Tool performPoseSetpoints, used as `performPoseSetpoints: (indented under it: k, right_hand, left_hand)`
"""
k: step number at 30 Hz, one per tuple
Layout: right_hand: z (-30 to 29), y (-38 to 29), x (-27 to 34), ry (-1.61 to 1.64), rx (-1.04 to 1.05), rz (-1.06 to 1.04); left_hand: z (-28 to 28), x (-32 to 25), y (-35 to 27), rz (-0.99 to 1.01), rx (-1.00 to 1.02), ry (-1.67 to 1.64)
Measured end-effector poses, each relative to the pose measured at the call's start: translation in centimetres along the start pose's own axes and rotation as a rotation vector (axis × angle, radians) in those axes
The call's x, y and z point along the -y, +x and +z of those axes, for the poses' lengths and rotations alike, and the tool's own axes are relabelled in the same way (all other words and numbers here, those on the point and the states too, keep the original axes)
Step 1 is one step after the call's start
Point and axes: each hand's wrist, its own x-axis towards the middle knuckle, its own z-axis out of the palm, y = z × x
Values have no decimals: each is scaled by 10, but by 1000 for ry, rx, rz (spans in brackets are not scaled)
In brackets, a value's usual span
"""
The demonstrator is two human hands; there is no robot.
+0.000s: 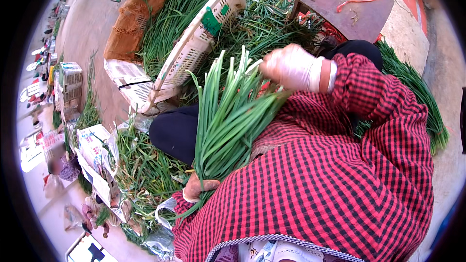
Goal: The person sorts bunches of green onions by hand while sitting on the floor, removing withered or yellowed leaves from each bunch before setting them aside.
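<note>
A thick bunch of garlic chives point(225, 120) lies across my lap, its pale stem ends pointing up and away. My left hand point(200, 186) grips the leafy end, with the thumb across the leaves. At the stem ends, my right hand point(289, 67) is blurred by motion; white wrapping covers much of it. Its curled fingers are beside a pale stem, but whether they pinch it is unclear. Something red shows behind the bunch, mostly hidden.
A white plastic crate point(182, 62) with brown cloth point(125, 32) holds more chives. Loose leaves point(269, 22) and a trimmings heap point(149, 163) surround my legs. A low wooden stool point(342, 0) bears a red strip point(358, 3). Chive bundles point(415, 91) lie right; people point(65, 163) are farther left.
</note>
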Motion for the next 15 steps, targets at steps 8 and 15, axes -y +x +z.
performPoseSetpoints:
  k: [8,15]
  right_hand:
    - [5,-48,-150,-67,-152,762]
    - [15,-43,-149,437,41,698]
  left_hand:
    - [-9,17,-11,1,-88,-382]
    - [-25,29,-3,175,1,-399]
